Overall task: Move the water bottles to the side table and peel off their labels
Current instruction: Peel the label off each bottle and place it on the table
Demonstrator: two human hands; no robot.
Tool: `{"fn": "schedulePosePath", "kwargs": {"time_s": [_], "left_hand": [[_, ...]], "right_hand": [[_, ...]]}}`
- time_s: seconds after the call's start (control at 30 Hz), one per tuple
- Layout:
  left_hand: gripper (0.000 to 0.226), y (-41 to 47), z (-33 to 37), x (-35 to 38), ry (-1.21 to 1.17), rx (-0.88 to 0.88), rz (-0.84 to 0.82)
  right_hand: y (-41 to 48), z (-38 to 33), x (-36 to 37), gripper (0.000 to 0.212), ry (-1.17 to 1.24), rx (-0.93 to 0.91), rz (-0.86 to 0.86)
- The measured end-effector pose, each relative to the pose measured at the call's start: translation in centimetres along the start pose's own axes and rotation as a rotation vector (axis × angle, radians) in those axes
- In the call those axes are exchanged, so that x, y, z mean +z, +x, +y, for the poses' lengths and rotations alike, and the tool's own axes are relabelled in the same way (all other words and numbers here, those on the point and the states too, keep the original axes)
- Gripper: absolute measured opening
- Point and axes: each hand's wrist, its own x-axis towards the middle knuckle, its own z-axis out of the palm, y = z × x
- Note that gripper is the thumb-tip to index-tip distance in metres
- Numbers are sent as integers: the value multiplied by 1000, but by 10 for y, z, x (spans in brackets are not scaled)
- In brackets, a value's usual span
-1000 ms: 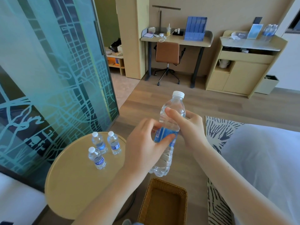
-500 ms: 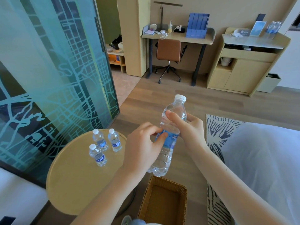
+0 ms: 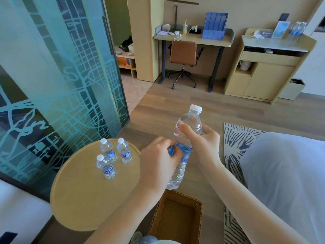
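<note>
Right hand gripping bottle near shoulder, holding it tilted in air above basket, beside bench; likely steadying it so peeled label drops in. Left hand pinching blue label, fingers curling on its edge, apparently starting peel. Three other bottles standing together on bench, labels on. Label seam hiding under left fingers; print unreadable. Object at bottom edge cut off, unclear.
</note>
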Motion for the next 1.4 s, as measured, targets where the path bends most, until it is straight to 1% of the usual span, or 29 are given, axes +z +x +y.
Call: {"fn": "schedulePosePath", "kwargs": {"time_s": [0.1, 0.2, 0.3, 0.37, 0.47, 0.57, 0.67, 0.93, 1.07, 1.2, 1.3, 1.4], "left_hand": [[15, -1, -2, 4, 2, 0, 19], [9, -1, -5, 3, -59, 10, 1], [15, 1, -8, 0, -203, -33, -40], [18, 3, -9, -1, -258, -14, -66], [19, 6, -9, 0, -226, 112, -75], [14, 3, -9, 3, -186, 147, -36], [22, 2, -6, 4, -226, 112, -62], [17, 8, -6, 0, -397, -69, -86], [18, 8, -10, -2, -463, -187, -110], [18, 10, -21, -7, -560, -299, -135], [17, 15, -32, -13, -579, -337, -126], [19, 22, -44, -19, -511, -324, -144]], "right_hand": [[1, 0, -1, 20, -6, 4, 1], [1, -1, -4, 18, 8, 8, -7], [2, -5, -9, 19, 24, 3, -13], [2, -7, -10, 19, 44, 8, -11], [3, -7, -10, 19, 54, 3, -11], [4, -7, -10, 18, 65, -6, -11], [4, -7, -11, 19, 72, 0, -16], [7, -9, -15, 21, 60, 13, -57], [10, -9, -18, 18, -21, -41, -77], [16, -13, -24, 16, -77, -96, -149], [21, -16, -28, 25, -110, -105, -212], [25, -17, -30, 38, -108, -90, -255]]}}
